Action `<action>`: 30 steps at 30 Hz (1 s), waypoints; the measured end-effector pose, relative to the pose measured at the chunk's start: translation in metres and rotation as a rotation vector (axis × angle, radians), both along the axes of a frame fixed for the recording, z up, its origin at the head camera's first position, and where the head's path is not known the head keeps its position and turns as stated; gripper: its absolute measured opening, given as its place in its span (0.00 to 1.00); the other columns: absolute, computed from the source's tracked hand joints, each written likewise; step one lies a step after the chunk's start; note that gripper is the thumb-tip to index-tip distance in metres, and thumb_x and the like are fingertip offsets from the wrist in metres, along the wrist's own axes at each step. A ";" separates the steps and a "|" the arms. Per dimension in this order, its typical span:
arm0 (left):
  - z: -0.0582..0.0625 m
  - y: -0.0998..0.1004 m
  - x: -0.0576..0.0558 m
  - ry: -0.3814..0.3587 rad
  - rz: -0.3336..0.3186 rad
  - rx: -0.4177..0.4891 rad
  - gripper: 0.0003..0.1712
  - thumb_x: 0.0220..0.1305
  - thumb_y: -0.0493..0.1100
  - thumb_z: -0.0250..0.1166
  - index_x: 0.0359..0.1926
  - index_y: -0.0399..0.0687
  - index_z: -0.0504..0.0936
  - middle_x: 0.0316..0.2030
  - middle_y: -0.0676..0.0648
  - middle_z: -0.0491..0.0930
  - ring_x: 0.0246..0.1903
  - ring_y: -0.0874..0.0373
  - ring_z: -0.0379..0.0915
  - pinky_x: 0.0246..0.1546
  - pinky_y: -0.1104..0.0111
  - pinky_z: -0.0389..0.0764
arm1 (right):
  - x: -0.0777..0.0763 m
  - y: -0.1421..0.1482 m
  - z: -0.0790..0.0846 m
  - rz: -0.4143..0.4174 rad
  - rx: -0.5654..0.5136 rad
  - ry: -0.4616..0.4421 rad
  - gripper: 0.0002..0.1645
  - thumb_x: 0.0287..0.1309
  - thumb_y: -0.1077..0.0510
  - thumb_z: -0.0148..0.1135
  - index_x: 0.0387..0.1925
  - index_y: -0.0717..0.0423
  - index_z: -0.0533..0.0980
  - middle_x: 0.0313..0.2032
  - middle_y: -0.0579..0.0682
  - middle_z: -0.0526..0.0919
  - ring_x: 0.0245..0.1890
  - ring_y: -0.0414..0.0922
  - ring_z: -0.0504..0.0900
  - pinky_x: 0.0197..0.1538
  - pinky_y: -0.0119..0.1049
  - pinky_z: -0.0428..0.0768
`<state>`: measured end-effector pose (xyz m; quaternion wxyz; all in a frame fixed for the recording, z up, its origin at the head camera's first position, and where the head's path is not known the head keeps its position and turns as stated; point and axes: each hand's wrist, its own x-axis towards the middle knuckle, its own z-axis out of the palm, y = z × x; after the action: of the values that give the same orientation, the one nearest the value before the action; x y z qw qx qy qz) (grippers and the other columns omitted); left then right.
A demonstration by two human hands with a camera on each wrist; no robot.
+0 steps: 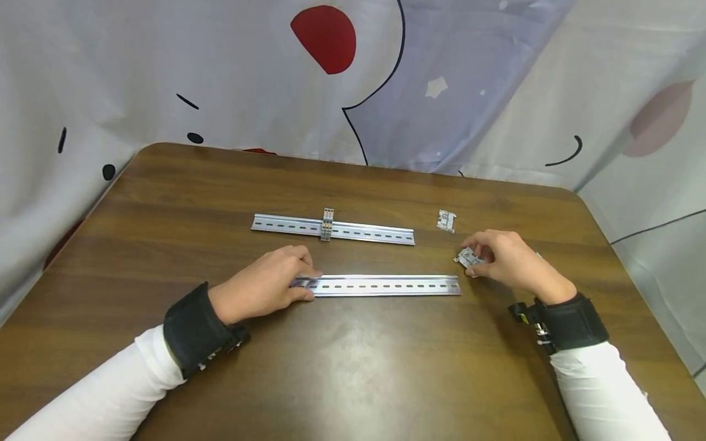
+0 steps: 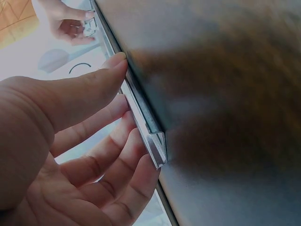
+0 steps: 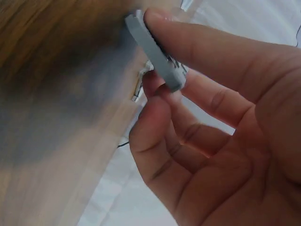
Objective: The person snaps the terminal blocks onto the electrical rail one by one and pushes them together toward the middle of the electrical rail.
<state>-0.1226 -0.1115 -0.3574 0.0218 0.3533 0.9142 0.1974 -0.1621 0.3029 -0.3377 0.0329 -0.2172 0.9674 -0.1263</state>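
My left hand [image 1: 267, 282] grips the left end of the nearer metal DIN rail [image 1: 386, 286], thumb on the near edge and fingers along the far one. In the left wrist view, the bent profile of the rail's end [image 2: 157, 148] shows beside the fingertips. Off the rail's right end, my right hand [image 1: 504, 260] pinches a grey terminal block [image 1: 469, 258] between thumb and fingers. Seen from the right wrist, the block [image 3: 157, 54] is narrow and edge-on, its far side partly hidden by the thumb.
Farther back lies a second DIN rail [image 1: 375, 233] with several terminal blocks [image 1: 327, 225] clipped near its middle. Another loose terminal block [image 1: 446, 221] lies beyond my right hand. A printed curtain [image 1: 248, 73] hangs behind the wooden table [image 1: 353, 367].
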 end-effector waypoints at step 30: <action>-0.002 0.000 -0.002 -0.010 -0.007 0.003 0.20 0.54 0.43 0.75 0.48 0.40 0.88 0.37 0.46 0.80 0.37 0.55 0.76 0.36 0.66 0.76 | 0.028 -0.045 0.013 -0.035 -0.004 -0.014 0.10 0.42 0.70 0.65 0.31 0.64 0.86 0.17 0.47 0.84 0.15 0.36 0.74 0.25 0.31 0.72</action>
<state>-0.1248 -0.1116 -0.3589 0.0266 0.3555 0.9125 0.2003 -0.1344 0.2577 -0.3244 0.0368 -0.1993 0.9705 -0.1305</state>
